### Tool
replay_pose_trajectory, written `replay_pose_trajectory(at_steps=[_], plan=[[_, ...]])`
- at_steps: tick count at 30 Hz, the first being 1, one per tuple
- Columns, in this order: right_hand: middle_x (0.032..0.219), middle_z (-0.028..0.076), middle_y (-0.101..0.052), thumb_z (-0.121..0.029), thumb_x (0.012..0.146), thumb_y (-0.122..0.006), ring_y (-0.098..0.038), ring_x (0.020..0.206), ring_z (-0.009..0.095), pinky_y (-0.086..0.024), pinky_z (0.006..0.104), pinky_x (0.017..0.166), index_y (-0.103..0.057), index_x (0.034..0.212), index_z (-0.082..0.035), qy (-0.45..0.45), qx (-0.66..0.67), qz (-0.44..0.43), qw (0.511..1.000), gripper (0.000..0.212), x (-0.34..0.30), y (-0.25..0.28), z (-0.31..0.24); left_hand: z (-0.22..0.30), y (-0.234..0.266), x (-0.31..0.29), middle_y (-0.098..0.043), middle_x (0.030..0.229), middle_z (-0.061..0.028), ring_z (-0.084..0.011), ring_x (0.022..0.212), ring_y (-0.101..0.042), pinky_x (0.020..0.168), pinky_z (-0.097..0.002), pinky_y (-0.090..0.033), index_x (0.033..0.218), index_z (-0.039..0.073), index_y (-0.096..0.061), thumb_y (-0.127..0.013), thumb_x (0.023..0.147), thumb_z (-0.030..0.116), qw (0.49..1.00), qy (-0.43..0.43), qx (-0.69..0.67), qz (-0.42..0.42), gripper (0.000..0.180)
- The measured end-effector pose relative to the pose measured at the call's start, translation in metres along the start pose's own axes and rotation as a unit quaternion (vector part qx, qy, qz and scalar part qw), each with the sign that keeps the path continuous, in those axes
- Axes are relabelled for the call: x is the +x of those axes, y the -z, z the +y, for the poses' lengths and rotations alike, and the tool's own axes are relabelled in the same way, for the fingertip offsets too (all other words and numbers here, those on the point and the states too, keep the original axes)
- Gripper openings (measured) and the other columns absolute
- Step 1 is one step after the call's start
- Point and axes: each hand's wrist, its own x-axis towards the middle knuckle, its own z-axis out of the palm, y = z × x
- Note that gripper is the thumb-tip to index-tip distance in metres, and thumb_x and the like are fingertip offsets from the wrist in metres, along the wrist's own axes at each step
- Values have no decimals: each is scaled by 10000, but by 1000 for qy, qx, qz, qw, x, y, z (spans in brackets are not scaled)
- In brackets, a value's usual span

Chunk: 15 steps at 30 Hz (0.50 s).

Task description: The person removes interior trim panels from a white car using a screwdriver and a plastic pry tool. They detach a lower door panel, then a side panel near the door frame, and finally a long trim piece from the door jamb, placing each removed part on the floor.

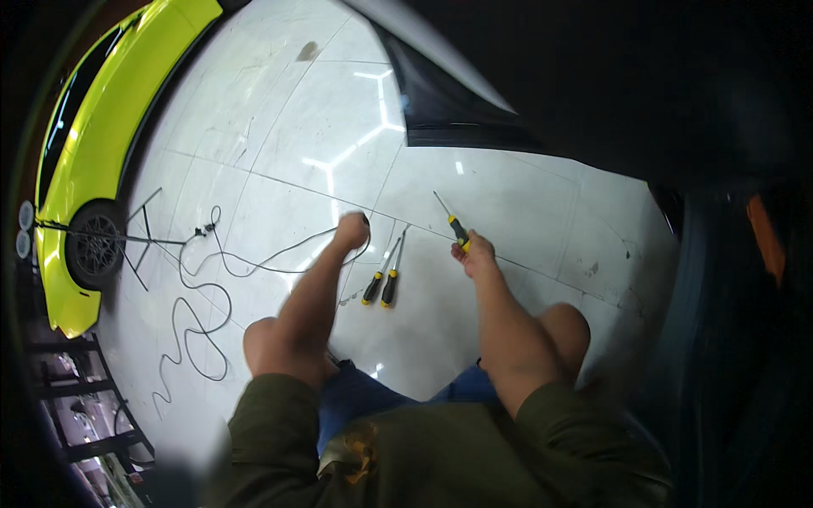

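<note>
My right hand (pixel 477 253) is closed around the yellow-and-black handle of a screwdriver (pixel 458 229), its metal shaft pointing away and slightly left. My left hand (pixel 351 230) is closed, with a small dark thing (pixel 366 219) showing at its far right side; its kind is hidden by the fingers. A thin dark cable (pixel 296 246) runs from the left up to this hand and curves round beside it. Between my hands, two more screwdrivers (pixel 390 285) with the same handle colours lie side by side on the pale tiled floor (pixel 432 339), shafts pointing away.
Slack loops of cable spread over the floor at left, near a tripod stand (pixel 152 240) with lamps (pixel 24 229). A bright yellow-green car (pixel 110 127) stands beyond it. Dark bodywork (pixel 474 118) overhangs from the upper right. A black rack (pixel 76 385) stands at lower left.
</note>
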Motion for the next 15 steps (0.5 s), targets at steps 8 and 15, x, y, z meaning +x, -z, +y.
replay_pose_trajectory(at_steps=[8, 15], plan=[[942, 132, -567, -215, 879, -545, -591, 792, 274, -495, 384, 723, -480, 1147, -59, 139, -287, 71, 945, 318, 57, -47, 118, -49, -113, -22, -569, 897, -226, -381, 864, -551, 792, -419, -460, 837, -12, -595, -493, 734, 47, 983, 26, -180, -10, 157], [1065, 203, -572, -197, 804, -596, -561, 976, 335, -447, 401, 861, -517, 1178, -34, 253, -646, 205, 691, 415, 46, -74, 147, -56, -122, -31, -574, 997, -214, -372, 971, -523, 890, -421, -411, 935, -6, -616, -484, 712, 32, 966, -26, -253, 55, 262]])
